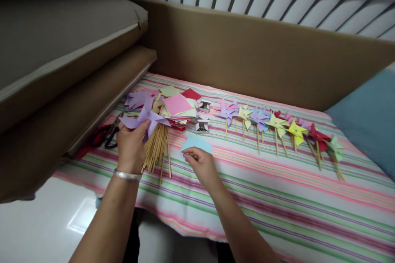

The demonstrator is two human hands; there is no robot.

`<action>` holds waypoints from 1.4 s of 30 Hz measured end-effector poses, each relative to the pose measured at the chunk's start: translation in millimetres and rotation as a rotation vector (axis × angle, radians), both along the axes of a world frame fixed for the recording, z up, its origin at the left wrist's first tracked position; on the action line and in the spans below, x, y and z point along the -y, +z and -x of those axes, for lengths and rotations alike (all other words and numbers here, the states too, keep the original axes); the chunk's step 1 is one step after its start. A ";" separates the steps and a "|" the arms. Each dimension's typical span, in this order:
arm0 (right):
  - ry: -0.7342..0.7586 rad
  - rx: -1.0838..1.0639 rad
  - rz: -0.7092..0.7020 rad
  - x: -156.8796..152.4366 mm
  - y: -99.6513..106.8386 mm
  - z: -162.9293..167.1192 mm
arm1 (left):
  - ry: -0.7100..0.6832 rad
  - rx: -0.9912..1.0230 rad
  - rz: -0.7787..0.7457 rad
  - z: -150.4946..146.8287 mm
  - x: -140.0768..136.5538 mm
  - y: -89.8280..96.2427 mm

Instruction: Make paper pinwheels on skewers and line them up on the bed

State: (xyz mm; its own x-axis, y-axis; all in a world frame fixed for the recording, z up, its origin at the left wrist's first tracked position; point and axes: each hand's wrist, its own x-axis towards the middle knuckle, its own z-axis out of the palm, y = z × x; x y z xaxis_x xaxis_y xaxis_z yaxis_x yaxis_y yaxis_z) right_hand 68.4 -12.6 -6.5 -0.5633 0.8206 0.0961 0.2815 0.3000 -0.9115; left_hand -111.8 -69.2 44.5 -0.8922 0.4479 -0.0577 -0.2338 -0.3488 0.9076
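Observation:
My left hand (pixel 131 148) pinches a purple paper pinwheel (pixel 147 114) whose blades stand out around my fingers; no stick shows on it. Just below it, a bundle of thin wooden sticks (pixel 156 148) lies on the striped cloth. My right hand (pixel 200 162) has thumb and fingers pressed together over the near edge of a light blue paper square (pixel 197 143). Whatever sits between those fingertips is too small to make out. Two small open white boxes (pixel 202 125) stand beyond the blue paper, the nearer with dark bits inside.
Coloured paper squares (pixel 177 104) are stacked behind the sticks. Dark-handled scissors (pixel 111 134) lie left of my left hand. Finished pinwheels on sticks (pixel 277 124) form a row at right. Brown cushions (pixel 101 74), a brown back panel (pixel 240 49) and a blue cushion (pixel 367 111) border the cloth.

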 end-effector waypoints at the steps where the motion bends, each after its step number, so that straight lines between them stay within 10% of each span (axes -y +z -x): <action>1: 0.102 0.097 -0.158 2.5 -2.7 5.5 | -0.015 0.082 -0.064 4.3 1.3 2.5; 6: 0.556 0.565 -0.817 6.7 -5.5 24.2 | -0.062 0.171 -0.141 9.6 6.7 6.3; 12: 0.710 0.584 -1.004 -5.4 3.9 35.9 | -0.084 0.184 -0.168 10.9 11.0 10.9; 16: 0.444 0.247 -0.746 -6.6 27.8 29.4 | -0.056 0.200 -0.192 12.0 12.3 16.6; 20: 0.042 -0.156 -0.189 -0.4 45.4 5.0 | -0.124 0.159 -0.200 6.1 12.6 18.8; 25: -0.092 -0.484 0.375 2.6 40.3 -20.7 | -0.373 0.147 -0.075 -10.2 6.5 6.6; 35: -0.199 -0.531 0.481 -13.8 32.1 -39.5 | -0.902 -0.310 0.081 -60.8 -10.0 -0.8; 42: -0.198 -0.535 0.553 -14.0 46.6 -48.0 | -0.955 -0.682 0.065 -86.2 -12.2 -0.1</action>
State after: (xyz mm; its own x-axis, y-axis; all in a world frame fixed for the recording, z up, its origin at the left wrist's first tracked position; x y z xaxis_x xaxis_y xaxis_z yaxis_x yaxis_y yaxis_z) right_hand 116.4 1.4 40.1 -0.3943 0.9086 -0.1378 -0.2360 -0.2451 -0.9403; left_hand -25.5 -57.1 44.4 -0.0512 0.9657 0.2546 0.1656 -0.2432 0.9557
